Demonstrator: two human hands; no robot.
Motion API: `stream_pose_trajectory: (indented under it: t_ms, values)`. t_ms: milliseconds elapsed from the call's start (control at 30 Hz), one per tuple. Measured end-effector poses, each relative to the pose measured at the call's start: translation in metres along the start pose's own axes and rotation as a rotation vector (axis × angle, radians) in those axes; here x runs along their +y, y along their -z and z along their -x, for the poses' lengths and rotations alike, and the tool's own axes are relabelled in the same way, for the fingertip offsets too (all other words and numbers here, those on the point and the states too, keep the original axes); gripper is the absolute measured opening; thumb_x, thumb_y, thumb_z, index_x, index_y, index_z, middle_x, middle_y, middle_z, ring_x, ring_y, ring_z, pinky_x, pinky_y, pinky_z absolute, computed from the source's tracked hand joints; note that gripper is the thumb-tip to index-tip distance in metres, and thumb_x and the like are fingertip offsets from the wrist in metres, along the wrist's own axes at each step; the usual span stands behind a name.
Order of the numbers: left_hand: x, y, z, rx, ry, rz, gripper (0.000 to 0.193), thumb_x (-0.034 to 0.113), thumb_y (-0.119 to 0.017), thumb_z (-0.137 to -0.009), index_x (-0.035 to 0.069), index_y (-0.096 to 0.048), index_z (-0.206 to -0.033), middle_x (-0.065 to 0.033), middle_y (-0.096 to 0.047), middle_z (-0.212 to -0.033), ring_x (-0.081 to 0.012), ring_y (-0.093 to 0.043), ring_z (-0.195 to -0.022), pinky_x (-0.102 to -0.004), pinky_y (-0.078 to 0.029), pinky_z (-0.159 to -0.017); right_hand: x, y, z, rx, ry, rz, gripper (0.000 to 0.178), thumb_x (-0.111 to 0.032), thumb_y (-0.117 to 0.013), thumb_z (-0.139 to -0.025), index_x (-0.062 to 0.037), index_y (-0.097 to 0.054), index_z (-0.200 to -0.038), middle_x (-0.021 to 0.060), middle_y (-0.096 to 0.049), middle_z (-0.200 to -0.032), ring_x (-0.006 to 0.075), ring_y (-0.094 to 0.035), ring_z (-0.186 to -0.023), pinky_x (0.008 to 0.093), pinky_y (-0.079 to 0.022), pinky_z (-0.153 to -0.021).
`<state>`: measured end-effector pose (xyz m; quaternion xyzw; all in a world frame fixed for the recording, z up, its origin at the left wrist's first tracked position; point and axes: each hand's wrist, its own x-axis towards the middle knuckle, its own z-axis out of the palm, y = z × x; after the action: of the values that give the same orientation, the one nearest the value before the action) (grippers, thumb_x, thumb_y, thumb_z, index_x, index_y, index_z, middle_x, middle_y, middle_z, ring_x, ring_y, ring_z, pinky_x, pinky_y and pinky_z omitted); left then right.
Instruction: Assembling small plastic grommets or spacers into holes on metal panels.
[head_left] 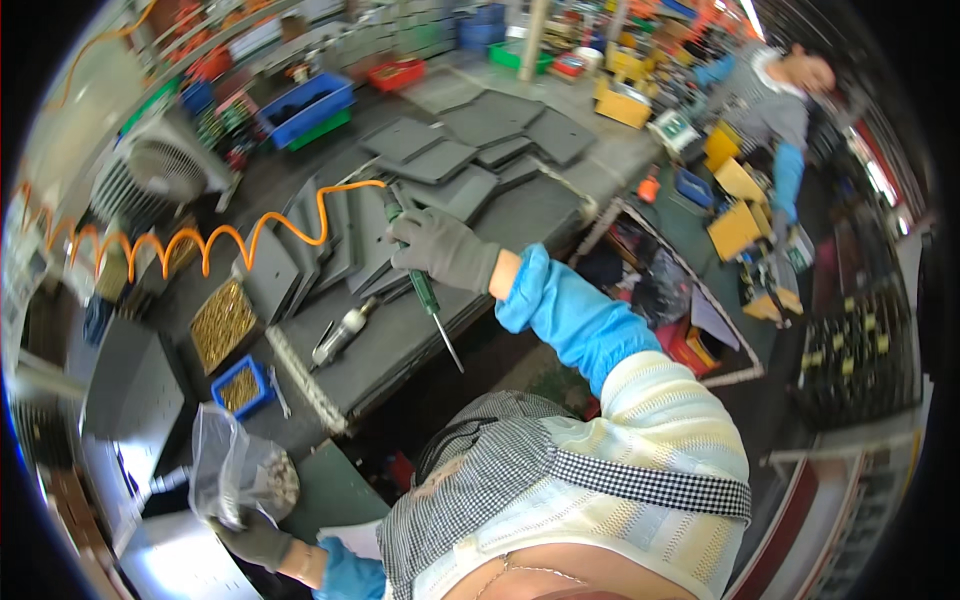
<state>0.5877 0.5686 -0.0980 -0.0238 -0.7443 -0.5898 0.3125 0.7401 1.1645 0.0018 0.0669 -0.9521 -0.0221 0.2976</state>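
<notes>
1. Green driver [425, 292] in play: the right hand [442, 245] has its gloved fingers wrapped around the handle, shaft slanting down, tip showing past the near edge of the table [378, 365].
2. Orange coiled hose [266, 220] runs to the driver's upper end, probably feeding it, with slack coils that should give the arm room.
3. Over to the left hand [255, 540], well apart from the right, overlapping the lower edge of a clear bag [218, 455]; whether it pinches the plastic, I cannot tell.
4. Grey panels [440, 160] overlap across the table, likely so each edge is easy to catch; they lie just beyond the right hand, far from the left.
5. Brass-coloured fasteners [224, 325] and a blue tray [262, 400] sit between the hands, presumably for quick picking.
</notes>
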Motion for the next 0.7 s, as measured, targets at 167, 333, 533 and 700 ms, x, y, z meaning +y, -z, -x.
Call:
stream_pose_trajectory:
  t_ms: [167,333,533,700]
  values:
    - [0.069,-0.056,0.036,0.319,-0.067,-0.622,0.098,0.066,-0.065,-0.091,-0.003,-0.030,-0.151,-0.0194,-0.038,-0.151,-0.0426,-0.042,-0.135,-0.0638,-0.038,-0.105,0.049,0.057,0.014,0.046,-0.036,-0.201,0.015,-0.010,-0.070,-0.077,-0.0179,-0.070,-0.090,0.0041,-0.063,-0.109,0.0279,-0.061,-0.107,0.0397,-0.051,-0.093]
    - [0.234,-0.162,0.076,0.015,-0.674,-0.193,0.059,0.040,-0.066,-0.101,-0.005,-0.054,-0.137,-0.0241,-0.060,-0.132,-0.0394,-0.057,-0.120,-0.0491,-0.046,-0.103,0.078,0.064,0.012,0.186,-0.020,-0.750,0.018,-0.006,-0.072,-0.084,-0.0141,-0.072,-0.100,0.0059,-0.065,-0.114,0.0259,-0.064,-0.108,0.0371,-0.053,-0.092]
    - [0.310,-0.323,0.134,-0.775,-0.821,-0.009,0.057,0.000,-0.067,-0.095,-0.005,-0.046,-0.148,-0.0208,-0.052,-0.150,-0.0330,-0.050,-0.139,-0.0418,-0.038,-0.116,0.108,0.028,0.029,0.250,-0.076,-1.541,0.029,-0.004,-0.072,-0.089,-0.0012,-0.069,-0.117,0.0109,-0.071,-0.119,0.0225,-0.065,-0.115,0.0335,-0.052,-0.098]
    - [0.369,-0.434,0.220,-1.351,-0.647,0.062,0.062,0.008,-0.068,-0.094,0.002,-0.043,-0.150,-0.0217,-0.067,-0.129,-0.0361,-0.067,-0.119,-0.0404,-0.053,-0.095,0.122,0.029,0.092,0.440,-0.219,-1.327,0.027,0.001,-0.070,-0.088,-0.0016,-0.068,-0.115,0.0119,-0.070,-0.118,0.0245,-0.066,-0.114,0.0359,-0.054,-0.097]
